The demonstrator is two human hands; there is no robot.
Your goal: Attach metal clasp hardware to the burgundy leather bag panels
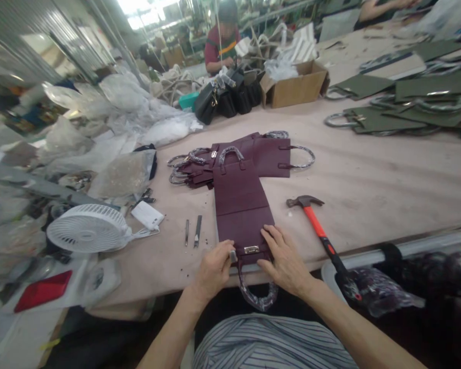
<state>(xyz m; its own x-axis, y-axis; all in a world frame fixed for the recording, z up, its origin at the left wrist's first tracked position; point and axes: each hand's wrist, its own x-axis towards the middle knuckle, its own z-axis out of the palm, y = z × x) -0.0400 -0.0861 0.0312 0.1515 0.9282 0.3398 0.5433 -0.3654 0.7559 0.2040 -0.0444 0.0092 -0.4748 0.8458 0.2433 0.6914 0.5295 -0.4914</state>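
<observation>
Along the long counter [369, 195] of a crowded workshop, I am working at the edge nearest me, with a co-worker [221, 51] sitting beyond a row of black bags [226, 100] and a cardboard box [295, 84]. Green panels [376, 118] are lying to my right, and a burgundy stack [269, 156] is lying straight ahead. Directly under my hands, a burgundy leather panel [240, 205] is lying flat, its wrapped handle [258, 292] hanging over the counter's edge. My right grip [284, 261] is spread open, pressing on the panel beside a metal clasp [251, 249], while my left grip [214, 271] is pinching narrowly on a small silver piece [232, 255] at the panel's edge. That piece could slip and roll away if my fingers ease, and the overhanging handle could drag the panel off if something pulls it. A hammer [315, 220] is lying close by, where my right arm could knock it. My fingers are hiding most of the silver piece, so I cannot make out what it is or how it meets the leather.
</observation>
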